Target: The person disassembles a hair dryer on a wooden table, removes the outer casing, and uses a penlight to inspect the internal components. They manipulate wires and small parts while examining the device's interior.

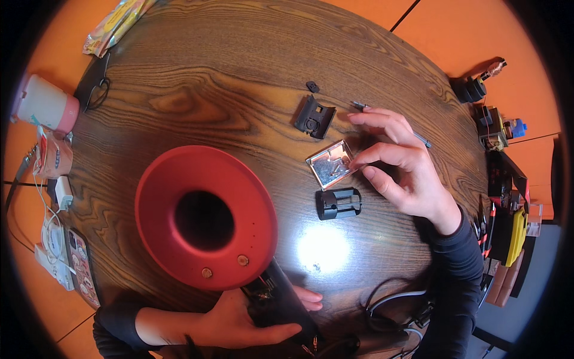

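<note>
My left hand [236,320] is closed around the black handle [281,305] of what looks like a hair dryer with a wide red ring-shaped head [161,197]. The handle is partly uncovered, with inner parts showing near the head. My right hand [400,161] is open, its index fingertip at the edge of a small metal tray [326,173] holding several small screws. Beyond that tray are a curved black cover [314,118] and a tiny black piece [312,87]. On its near side lies a black cylindrical frame [339,203]. A slim screwdriver-like tool [421,139] lies partly hidden behind my right hand.
Cables [394,296] cross the near right of the wooden table [239,48]. A phone [82,269], a white charger [63,192], a white-and-pink cup [51,105] and a snack packet [113,27] line the left. Tools and a yellow-black box [515,236] stand at the right.
</note>
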`<act>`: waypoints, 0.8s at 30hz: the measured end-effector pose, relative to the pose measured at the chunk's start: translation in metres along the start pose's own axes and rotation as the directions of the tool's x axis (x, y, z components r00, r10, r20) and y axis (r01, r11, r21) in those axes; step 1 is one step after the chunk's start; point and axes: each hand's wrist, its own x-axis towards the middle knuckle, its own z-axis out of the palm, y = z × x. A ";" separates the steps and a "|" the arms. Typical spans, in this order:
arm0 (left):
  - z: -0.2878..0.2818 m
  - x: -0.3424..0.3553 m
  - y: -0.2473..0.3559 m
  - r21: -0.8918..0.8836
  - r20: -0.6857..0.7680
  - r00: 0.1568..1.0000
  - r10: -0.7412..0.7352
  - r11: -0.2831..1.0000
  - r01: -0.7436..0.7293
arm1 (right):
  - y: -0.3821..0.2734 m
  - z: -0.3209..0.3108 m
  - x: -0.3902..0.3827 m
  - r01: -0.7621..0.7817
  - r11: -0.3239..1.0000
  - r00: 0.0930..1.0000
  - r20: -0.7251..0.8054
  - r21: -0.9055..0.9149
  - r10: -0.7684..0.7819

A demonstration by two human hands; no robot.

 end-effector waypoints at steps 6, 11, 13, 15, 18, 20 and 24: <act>0.000 0.000 0.000 0.013 -0.003 1.000 0.007 1.000 -0.007 | 0.000 0.004 -0.001 -0.035 0.999 0.999 -0.023 0.013 0.035; -0.001 0.001 -0.002 0.014 0.001 0.999 0.047 0.999 -0.047 | 0.002 0.009 0.000 -0.165 0.973 0.976 -0.113 0.164 0.184; -0.001 0.001 -0.002 0.019 -0.003 0.999 0.048 0.999 -0.048 | 0.001 0.013 0.000 -0.175 0.968 0.968 -0.151 0.179 0.202; 0.000 0.001 -0.002 0.020 -0.006 0.999 0.043 0.999 -0.042 | 0.000 0.017 0.001 -0.172 0.970 0.965 -0.169 0.172 0.201; 0.000 0.000 -0.002 0.013 -0.011 1.000 0.026 1.000 -0.026 | -0.002 0.021 0.001 -0.149 0.981 0.972 -0.164 0.125 0.169; 0.000 0.000 -0.002 0.005 -0.013 1.000 0.016 1.000 -0.016 | -0.003 0.022 0.002 -0.146 0.984 0.974 -0.158 0.101 0.160; 0.000 0.001 -0.002 0.026 -0.001 1.000 0.025 0.999 -0.025 | -0.003 0.023 0.004 -0.125 0.992 0.978 -0.162 0.034 0.129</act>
